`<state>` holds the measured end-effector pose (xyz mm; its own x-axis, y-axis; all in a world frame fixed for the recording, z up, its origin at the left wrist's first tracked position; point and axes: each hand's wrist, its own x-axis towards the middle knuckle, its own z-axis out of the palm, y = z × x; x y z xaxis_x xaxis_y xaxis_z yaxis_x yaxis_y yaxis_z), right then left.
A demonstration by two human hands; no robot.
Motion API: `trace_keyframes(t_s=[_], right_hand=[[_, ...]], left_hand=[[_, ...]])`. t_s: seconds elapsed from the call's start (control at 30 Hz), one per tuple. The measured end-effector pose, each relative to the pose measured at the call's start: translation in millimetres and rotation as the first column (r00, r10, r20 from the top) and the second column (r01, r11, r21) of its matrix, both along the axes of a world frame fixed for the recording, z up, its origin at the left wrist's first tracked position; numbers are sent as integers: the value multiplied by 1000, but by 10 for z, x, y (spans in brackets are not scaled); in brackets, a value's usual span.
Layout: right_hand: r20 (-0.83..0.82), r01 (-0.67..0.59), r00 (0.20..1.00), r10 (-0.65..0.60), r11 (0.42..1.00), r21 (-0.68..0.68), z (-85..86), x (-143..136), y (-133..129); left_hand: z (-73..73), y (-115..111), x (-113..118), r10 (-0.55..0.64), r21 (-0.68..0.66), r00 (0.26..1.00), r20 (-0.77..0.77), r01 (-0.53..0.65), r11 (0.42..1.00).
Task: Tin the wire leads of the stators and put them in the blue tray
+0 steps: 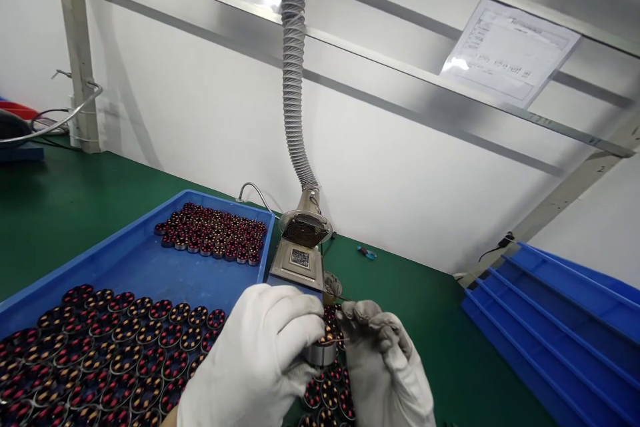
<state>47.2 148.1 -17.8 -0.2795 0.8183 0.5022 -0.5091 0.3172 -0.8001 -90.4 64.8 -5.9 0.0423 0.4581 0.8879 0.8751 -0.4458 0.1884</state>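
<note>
My left hand (270,347), in a white glove, grips a round motor stator (321,353) by its grey metal ring. Copper-coloured windings show inside the ring, and a thin copper wire (336,340) runs from it toward my right hand. My right hand (383,360), gloved and dirty at the fingertips, is just right of the stator, its fingers curled together at the wire's end; the exact pinch is partly hidden. Below both hands several more stators (330,395) with red and copper-coloured coils lie side by side.
A blue tray (200,277) on the left carries many stators in two groups. Behind my hands stand a small metal box (299,263) and a fume hood (306,227) on a grey hose (294,67). Blue trays (555,327) are stacked at right; blue-handled cutters (367,253) lie on the green table (415,280).
</note>
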Motion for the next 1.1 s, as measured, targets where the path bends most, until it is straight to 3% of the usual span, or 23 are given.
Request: trace_keyframes(t_s=[0.13,0.23,0.33,0.4,0.47,0.5,0.57,0.6,0.67,0.8,0.93,1.1], right_hand=[[168,10,985,-28,994,107,22,-56,-56],[159,40,985,-67,986,164,-11,-125,-100],[19,263,963,-269,952,159,-73,-80,-84],[-82,456,890,-449,883,111,-97,-11,-50],[-67,520,854,-516,851,71,-93,19,-32],[-18,463,886,-462,885,53,-83,2,-37],[115,194,975,-189,980,-38,-60,-92,-77],[143,48,989,-31,992,-115,-55,-158,-105],[82,-145,982,172,954,-263,-73,-289,-149],[-72,-296,954,291,876,-380,-249,-398,-65],[-87,-327,943,320,852,-409,-418,-378,75],[-149,-431,900,411,779,-456,-289,-354,-40]], left_hand=[[26,-5,-1,58,57,998,-25,-56,997],[39,-3,3,103,75,992,-72,-98,992],[31,3,5,130,82,988,-83,-123,989],[26,9,5,133,82,989,-56,-129,988],[24,15,6,128,80,991,-30,-125,989],[21,20,9,134,79,991,-19,-133,988],[6,33,14,147,77,989,-3,-146,986],[-6,40,16,149,75,989,4,-149,986],[-31,49,11,131,67,991,39,-133,989],[-43,32,-50,-47,-39,987,154,53,998],[-9,8,-142,-212,-141,938,274,257,956],[34,32,-183,-230,-127,790,568,361,924]])
